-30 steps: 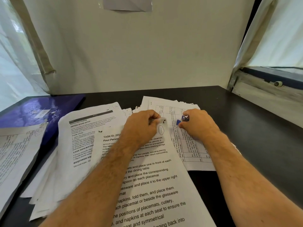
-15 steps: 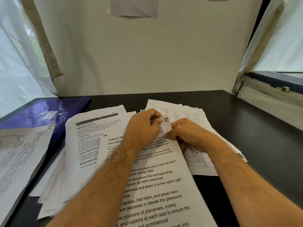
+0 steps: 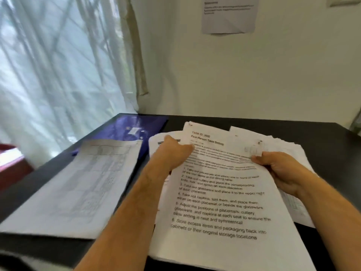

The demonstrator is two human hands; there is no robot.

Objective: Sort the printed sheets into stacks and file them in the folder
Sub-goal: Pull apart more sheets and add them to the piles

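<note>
Head view, the only one. Two bare hands are seen. The left hand (image 3: 173,153) is laid at the left edge of the top printed sheet (image 3: 220,212), thumb on the page; whether its fingers are curled under cannot be told. The right hand (image 3: 281,169) holds the sheet's right edge, pinched between thumb and curled fingers (image 3: 259,159).

Paper lots counted: 3. The held sheet, with more pages under it, is at centre-front. A loose pile of table-printed sheets (image 3: 281,147) is spread behind and to the right of it. A separate stack w/ a faint grid table (image 3: 78,184) is laid at left, partly over the purple folder (image 3: 129,128). One folder only; it lies open/flat at the far-left corner, a small white label on it, text unreadable.

Writing readable on the top sheet: "TASK ID: 2692", "Four-Person Table Setting", numbered steps e.g. "6. Store excess items and packaging back into cabinets or their original storage locations". Blur is heavy, so the upper paragraph can't be read.

All is carried on a black counter (image 3: 322,137). Behind: off-white wall, one creased notice (image 3: 228,14) stuck up, text illegible. A sheer white curtain (image 3: 58,71) is hung over a window at left.
</note>
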